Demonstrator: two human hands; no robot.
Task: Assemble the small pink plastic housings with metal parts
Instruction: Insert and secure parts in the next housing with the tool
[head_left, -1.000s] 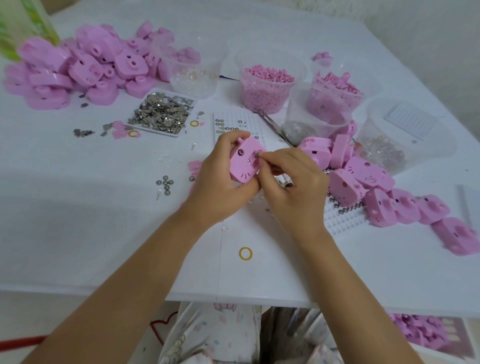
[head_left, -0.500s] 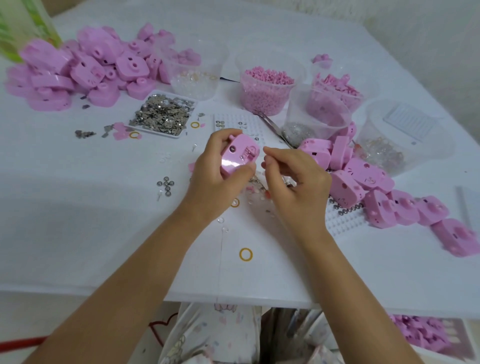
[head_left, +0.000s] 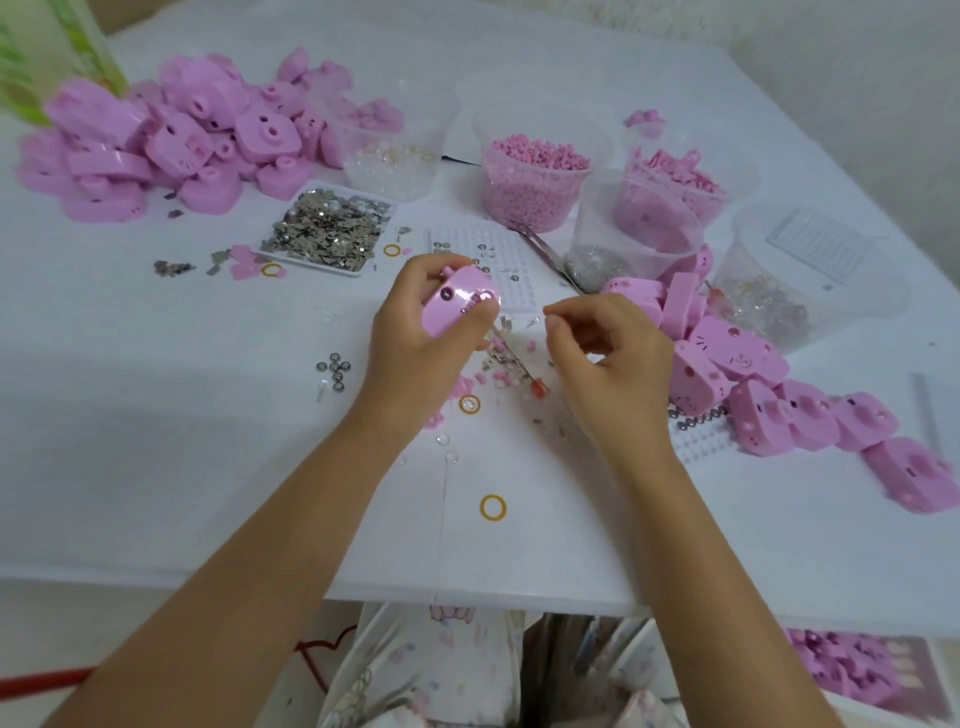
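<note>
One yellow ring (head_left: 493, 507) is lying loose on the white table (head_left: 156, 441) nearest the edge, and it is judged at risk of being swept off by a forearm. Just beyond it, the pink housing (head_left: 460, 304) is being gripped in the left hand (head_left: 421, 338), lifted clear of the table and tilted, with fingers and thumb curled round its edges. The right hand (head_left: 608, 358) is being held just to the right, apart from the housing, with fingers curled and the tips of thumb and forefinger drawn together. Whether a metal part is being pinched there cannot be told. If one is, it could be dropped into the scatter of small parts (head_left: 506, 358) lying between the hands, where it would be hard to pick out again. With the housing being held at a tilt, any piece seated in it is also at risk of being shaken out. Further right, the heap of housings (head_left: 727, 358) is lying just beside the right hand and could be nudged by it. Farther off, the tray of metal parts (head_left: 332, 228) is sitting near the far-left pile of housings (head_left: 171, 135), and its contents could be spilled among them by a hasty reach.
</note>
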